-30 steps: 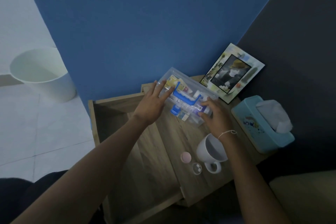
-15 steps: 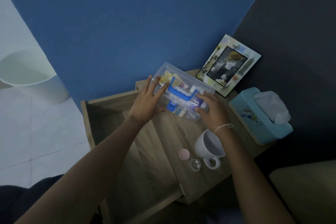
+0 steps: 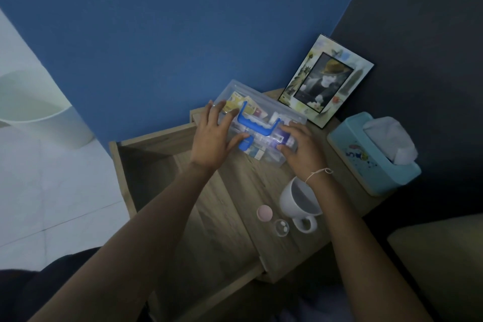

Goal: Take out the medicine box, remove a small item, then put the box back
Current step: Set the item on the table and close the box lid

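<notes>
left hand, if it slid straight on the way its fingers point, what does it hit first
The left hand already lies on the medicine box lid, fingers pointing up-right. Going on, they would probably meet the blue handle first; depth is hard to judge.

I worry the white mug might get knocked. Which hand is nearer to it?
The right hand: its wrist hangs just above the white mug. The left hand rests on the far-left end of the medicine box, farther away.
</notes>
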Available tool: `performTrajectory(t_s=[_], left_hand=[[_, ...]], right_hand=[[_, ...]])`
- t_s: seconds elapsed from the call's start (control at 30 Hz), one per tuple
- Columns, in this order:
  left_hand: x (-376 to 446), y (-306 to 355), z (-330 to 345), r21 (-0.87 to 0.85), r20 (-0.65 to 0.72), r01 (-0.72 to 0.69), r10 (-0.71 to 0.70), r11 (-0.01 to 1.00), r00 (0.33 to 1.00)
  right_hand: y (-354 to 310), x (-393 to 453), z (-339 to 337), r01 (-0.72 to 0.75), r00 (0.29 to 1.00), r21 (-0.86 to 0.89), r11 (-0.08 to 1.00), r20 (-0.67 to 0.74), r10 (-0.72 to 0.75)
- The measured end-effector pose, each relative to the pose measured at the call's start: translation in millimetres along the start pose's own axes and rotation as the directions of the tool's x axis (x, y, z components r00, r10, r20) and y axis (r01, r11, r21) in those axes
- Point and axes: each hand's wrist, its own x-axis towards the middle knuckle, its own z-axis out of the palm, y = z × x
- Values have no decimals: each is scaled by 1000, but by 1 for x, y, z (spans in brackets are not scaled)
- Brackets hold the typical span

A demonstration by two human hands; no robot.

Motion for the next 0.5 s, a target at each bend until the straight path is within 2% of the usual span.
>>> performTrajectory(t_s=[0.5], left_hand=[[2,-6,3,206,-1,-71,73,976,997]], right_hand=[[-3,0,0,35,999,-7,999,-19,-35]])
